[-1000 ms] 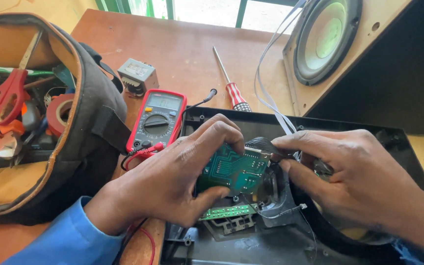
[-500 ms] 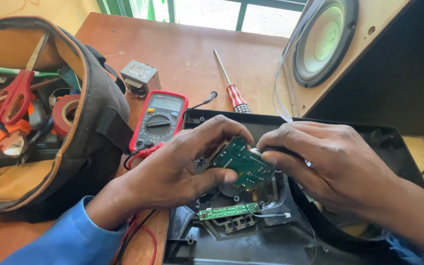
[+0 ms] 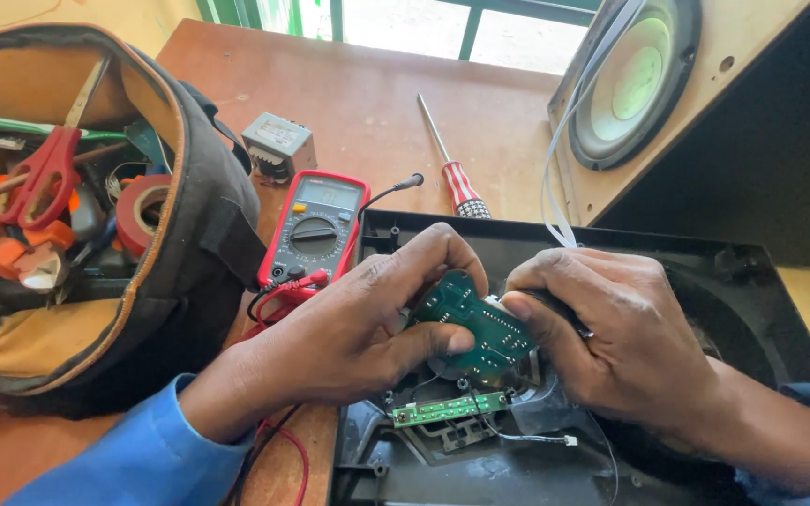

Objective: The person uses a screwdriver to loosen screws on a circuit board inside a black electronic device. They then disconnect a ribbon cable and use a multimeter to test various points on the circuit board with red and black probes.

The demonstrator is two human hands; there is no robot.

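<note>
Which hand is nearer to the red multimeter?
Left. The left hand lies just right of the red multimeter, close to its lower edge, while the right hand is farther right, beyond the green circuit board that both hands hold.

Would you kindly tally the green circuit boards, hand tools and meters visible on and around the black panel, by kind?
Green circuit boards: 2, the one pinched between the left hand and right hand, and the narrow strip on the black panel.
Screwdrivers: 1, red-handled.
Scissors: 1, red-handled, in the tool bag.
Multimeters: 1, red.
Total: 5
</note>
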